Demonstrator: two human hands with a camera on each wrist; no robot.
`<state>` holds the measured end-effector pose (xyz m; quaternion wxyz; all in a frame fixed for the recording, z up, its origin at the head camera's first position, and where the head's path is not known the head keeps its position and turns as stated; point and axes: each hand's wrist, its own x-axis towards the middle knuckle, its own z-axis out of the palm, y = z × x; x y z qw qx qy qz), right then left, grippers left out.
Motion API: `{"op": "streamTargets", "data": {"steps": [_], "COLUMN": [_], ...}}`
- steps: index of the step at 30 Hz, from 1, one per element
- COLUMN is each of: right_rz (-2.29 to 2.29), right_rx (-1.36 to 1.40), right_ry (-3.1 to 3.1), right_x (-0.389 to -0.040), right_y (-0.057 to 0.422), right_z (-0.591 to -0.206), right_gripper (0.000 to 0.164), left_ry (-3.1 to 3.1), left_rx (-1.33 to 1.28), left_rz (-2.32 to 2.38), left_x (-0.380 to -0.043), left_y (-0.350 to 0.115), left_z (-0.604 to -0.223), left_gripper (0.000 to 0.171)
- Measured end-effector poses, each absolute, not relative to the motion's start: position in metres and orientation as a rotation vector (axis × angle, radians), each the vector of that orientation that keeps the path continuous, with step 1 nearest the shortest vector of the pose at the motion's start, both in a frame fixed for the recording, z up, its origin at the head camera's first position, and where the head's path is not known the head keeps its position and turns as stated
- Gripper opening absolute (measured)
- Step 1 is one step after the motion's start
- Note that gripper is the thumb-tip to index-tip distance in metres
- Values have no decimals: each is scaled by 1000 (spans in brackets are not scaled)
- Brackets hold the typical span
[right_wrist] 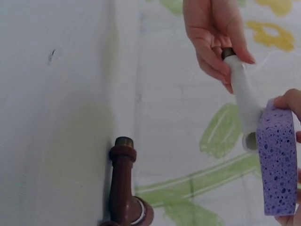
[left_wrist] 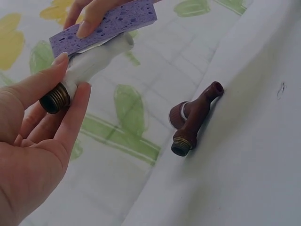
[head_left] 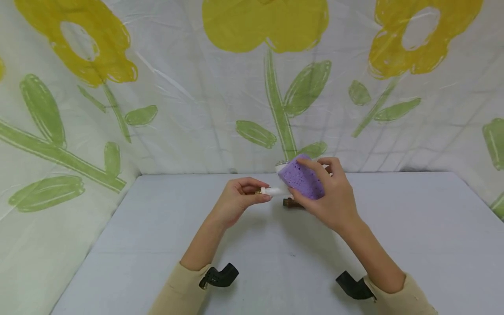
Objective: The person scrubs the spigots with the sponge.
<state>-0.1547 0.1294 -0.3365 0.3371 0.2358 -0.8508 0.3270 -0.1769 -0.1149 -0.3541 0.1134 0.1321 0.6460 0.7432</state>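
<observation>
My left hand (head_left: 234,199) pinches a white tap (head_left: 275,191) near its brass threaded end, thumb on one side and fingers on the other. My right hand (head_left: 334,201) grips a purple porous sponge (head_left: 305,181) between thumb and fingers. In the left wrist view the sponge (left_wrist: 108,27) lies along the side of the white tap (left_wrist: 91,61), covering part of it. From the right wrist, the tap's open spout end (right_wrist: 250,140) shows right beside the sponge (right_wrist: 277,165). Both things are held up above the table.
A dark brown tap (left_wrist: 200,113) of similar shape, with a brass thread, lies on the white table (head_left: 244,271) beneath my hands, near the back edge. Behind the table hangs a white sheet (head_left: 177,131) with yellow flowers and green leaves.
</observation>
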Motion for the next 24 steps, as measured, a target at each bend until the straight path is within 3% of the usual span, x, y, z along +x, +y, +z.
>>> {"op": "streamTargets", "data": {"steps": [9, 24], "right_rz": [821, 840], "right_rx": [701, 547], "right_ry": [-2264, -2274], "right_x": [-155, -152], "right_y": [131, 129], "right_z": [-334, -336], "right_gripper": [64, 67], "left_ry": [1901, 1924], "left_rx": [420, 323], "left_rz": [2166, 2301], "left_x": [-176, -174], "left_y": [-113, -108], "left_z": [-355, -350], "left_gripper": [21, 29]}}
